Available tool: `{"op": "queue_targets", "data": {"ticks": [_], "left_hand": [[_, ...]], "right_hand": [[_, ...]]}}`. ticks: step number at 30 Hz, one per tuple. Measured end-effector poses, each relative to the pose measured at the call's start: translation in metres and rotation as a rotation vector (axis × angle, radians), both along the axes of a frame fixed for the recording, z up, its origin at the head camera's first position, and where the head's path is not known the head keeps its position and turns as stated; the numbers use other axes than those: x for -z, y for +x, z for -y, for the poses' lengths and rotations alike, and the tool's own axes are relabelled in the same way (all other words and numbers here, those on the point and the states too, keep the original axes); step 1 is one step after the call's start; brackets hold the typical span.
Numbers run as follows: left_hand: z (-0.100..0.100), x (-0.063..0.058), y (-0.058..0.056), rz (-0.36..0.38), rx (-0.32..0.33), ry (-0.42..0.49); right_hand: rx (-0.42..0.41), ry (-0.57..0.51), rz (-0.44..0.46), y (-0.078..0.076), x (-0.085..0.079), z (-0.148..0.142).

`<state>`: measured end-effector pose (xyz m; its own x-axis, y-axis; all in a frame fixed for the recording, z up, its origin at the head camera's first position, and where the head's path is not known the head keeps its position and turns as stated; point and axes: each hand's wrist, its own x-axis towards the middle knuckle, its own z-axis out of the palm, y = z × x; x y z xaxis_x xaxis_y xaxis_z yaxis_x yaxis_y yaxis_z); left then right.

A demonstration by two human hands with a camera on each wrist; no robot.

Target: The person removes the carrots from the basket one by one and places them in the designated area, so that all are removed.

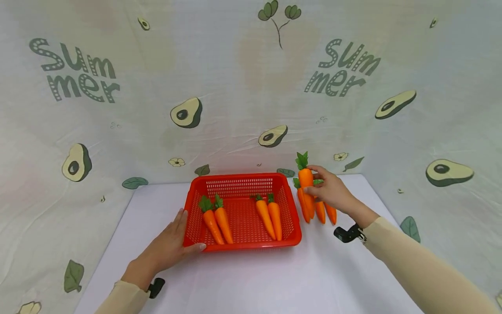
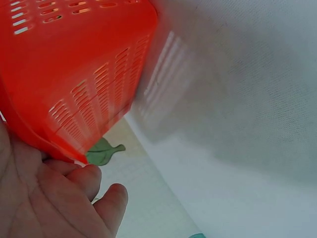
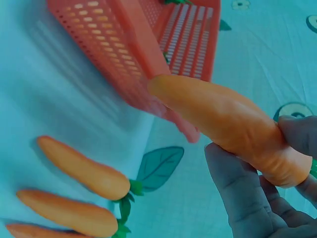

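Between the thumb and fingers of my right hand [image 1: 329,187] is an orange carrot [image 1: 306,179] with a green leafy top, raised above the other carrots. In the right wrist view the held carrot [image 3: 223,119] points its tip toward the basket's side. Three loose carrots [image 3: 81,166] lie on the table to the right of the red plastic basket [image 1: 251,247]. My left hand [image 1: 166,242] rests against the basket's front left corner, thumb along the front rim and fingers along the left side. The left wrist view has its fingers [image 2: 84,181] at the rim.
Inside the basket lie a pair of carrots [image 1: 211,224] at the left and another pair [image 1: 275,220] at the right. The white table [image 1: 251,283] ends at the back against a hanging cloth [image 1: 231,144] printed with avocados and leaves.
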<state>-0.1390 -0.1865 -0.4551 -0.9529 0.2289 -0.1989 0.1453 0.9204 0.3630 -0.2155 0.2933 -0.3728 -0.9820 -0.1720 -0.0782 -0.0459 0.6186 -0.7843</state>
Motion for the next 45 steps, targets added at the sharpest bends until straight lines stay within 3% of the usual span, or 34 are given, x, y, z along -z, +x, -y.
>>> {"op": "queue_targets", "data": {"ticks": [8,18,27,45], "left_hand": [[0.006,0.005,0.004,-0.04,0.008,-0.017],[0.005,0.009,0.002,-0.012,-0.011,-0.015],[0.001,0.009,0.001,0.007,-0.009,-0.008],[-0.001,0.005,0.001,-0.003,-0.016,-0.018]], "right_hand": [[0.011,0.014,-0.007,-0.005,0.001,-0.016],[0.036,0.011,0.006,-0.008,0.006,-0.041],[0.075,0.108,0.012,-0.004,0.019,-0.072],[0.175,0.207,0.085,-0.021,0.045,-0.119]]}}
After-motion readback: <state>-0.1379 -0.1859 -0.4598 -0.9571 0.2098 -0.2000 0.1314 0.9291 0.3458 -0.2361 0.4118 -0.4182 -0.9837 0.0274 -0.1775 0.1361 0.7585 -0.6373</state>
